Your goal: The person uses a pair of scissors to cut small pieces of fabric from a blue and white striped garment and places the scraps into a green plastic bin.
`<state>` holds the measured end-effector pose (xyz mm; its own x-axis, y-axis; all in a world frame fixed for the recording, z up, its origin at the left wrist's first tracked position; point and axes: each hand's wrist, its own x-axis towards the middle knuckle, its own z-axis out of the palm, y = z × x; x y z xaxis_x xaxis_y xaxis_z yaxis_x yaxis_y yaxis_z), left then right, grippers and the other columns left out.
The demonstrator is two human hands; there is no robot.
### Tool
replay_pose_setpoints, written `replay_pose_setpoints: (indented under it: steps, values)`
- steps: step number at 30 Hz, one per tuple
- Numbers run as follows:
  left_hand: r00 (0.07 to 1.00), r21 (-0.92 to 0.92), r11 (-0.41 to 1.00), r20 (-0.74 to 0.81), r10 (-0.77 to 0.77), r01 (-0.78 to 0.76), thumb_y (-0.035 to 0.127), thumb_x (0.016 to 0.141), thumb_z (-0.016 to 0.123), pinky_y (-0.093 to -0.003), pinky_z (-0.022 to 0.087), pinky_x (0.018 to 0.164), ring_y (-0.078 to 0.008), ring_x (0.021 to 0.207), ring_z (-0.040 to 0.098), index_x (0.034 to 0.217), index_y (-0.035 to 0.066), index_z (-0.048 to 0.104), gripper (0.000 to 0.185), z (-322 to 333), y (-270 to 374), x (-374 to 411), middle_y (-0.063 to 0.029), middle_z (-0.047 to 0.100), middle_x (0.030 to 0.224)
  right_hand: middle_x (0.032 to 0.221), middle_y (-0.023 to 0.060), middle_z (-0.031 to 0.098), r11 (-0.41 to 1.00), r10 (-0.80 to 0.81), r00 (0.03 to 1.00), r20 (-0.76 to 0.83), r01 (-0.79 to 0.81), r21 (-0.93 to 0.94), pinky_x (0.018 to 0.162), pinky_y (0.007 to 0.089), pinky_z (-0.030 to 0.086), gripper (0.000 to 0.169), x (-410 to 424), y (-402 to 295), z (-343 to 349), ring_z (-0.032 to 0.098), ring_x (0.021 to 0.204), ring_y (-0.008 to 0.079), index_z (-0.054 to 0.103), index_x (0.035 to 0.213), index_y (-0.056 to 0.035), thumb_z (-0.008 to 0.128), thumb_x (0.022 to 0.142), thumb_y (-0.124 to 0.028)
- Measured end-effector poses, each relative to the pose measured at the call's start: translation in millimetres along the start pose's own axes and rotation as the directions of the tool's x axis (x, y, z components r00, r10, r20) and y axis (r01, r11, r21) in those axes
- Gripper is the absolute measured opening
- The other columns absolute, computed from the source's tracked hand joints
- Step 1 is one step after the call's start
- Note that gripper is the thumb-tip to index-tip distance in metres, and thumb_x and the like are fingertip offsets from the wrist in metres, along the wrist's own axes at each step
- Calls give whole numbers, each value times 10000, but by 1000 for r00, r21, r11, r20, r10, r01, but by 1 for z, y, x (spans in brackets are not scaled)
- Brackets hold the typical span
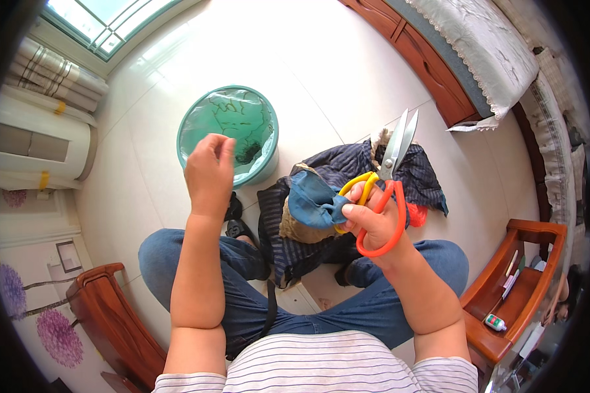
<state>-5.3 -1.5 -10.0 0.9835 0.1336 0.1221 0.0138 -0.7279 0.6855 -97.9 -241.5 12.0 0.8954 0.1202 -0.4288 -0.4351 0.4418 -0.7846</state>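
Observation:
Scissors (388, 164) with one yellow and one red handle are in my right hand (373, 216), their blades apart and pointing away from me. The same hand pinches a piece of blue fabric (310, 199). Below it a dark striped cloth garment (285, 250) with beige lining lies bunched between my legs and on the floor. My left hand (210, 169) is raised over the near left rim of a green bucket (273, 164) lined with a clear plastic bag. Its thumb and fingers are drawn together; whether something small is between them cannot be told. Dark threads or hair (248, 153) lie in the bucket.
A wooden tray-like shelf (518, 294) with a small bottle (495, 322) and other small items is at the right. A wooden armrest (103, 314) stands at the left. Wooden furniture with a white lace-edged cover (501, 54) is at the upper right. Red material (417, 214) shows beside the garment.

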Motion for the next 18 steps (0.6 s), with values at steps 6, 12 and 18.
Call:
replay_pose_setpoints:
  steps: [6,12,18]
  values:
    - [849,-479,834,286,444,-274,103,778,672,-324,463,631,-281,710,583,860,14,584,150,22,47,-45,-125,584,774,801,40,520,994,-20,998,-51,26,104,639,260,449,177,4,1,-8,514,674,116,467,900,-70,604,790,-52]
    - [745,-537,762,326,582,-361,31,690,716,-329,464,745,-274,858,560,876,43,549,250,36,58,-69,-110,556,963,761,54,539,988,-50,996,-79,61,139,628,259,448,164,2,-7,-5,526,665,122,497,899,-48,621,793,-65]
    - [812,-461,835,336,478,-301,7,696,706,-307,442,579,-218,625,540,773,45,508,216,34,56,-70,-73,523,683,799,56,518,989,-99,989,-108,110,100,685,269,442,153,6,-10,-14,519,704,121,453,937,-78,524,816,-18]
